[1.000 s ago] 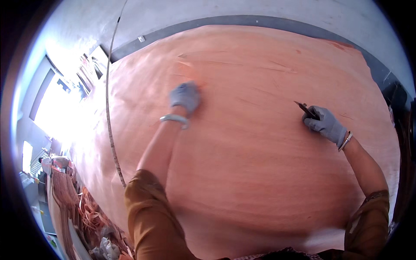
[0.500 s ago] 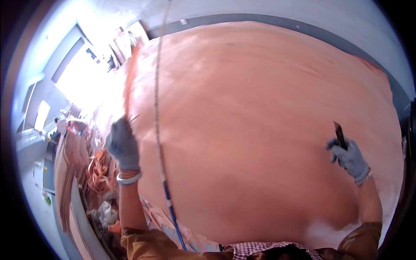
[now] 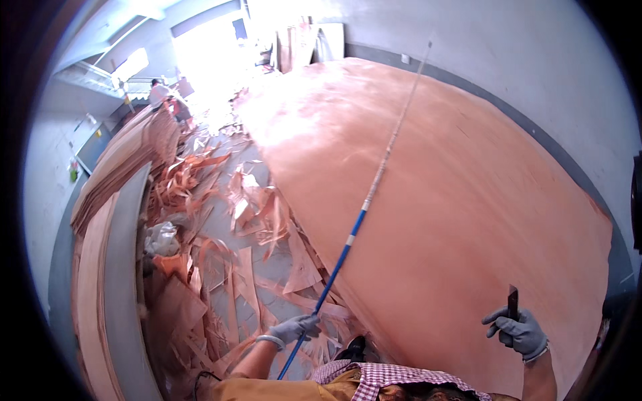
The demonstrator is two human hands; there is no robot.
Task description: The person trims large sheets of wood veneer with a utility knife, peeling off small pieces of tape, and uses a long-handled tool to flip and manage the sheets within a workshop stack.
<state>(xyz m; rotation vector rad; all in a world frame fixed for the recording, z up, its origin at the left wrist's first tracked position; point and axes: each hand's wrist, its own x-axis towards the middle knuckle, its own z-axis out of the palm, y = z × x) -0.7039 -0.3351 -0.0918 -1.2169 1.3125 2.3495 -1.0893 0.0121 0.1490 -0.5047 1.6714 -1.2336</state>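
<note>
My left hand (image 3: 295, 329), in a grey glove, is closed around the lower part of a long pole (image 3: 343, 252). The pole is blue at its near end and pale, thin and speckled farther out. It slants away over a wide stack of pinkish-orange veneer sheets (image 3: 428, 200). At the right, my gloved right hand (image 3: 523, 333) grips a short dark knife (image 3: 513, 302) with its blade pointing up and away. That hand is over the near right part of the stack, its fingers partly curled.
Torn veneer strips (image 3: 269, 212) litter the grey floor left of the stack. A pile of long sheets (image 3: 130, 160) and a grey board (image 3: 125, 267) line the left side. Another person (image 3: 160, 95) is far off near the bright doorway. Boards (image 3: 328, 41) lean at the back wall.
The view has swung left, showing more floor. My left hand has let go of an orange strip and now holds the pole. My right hand keeps the knife, lower in view.
</note>
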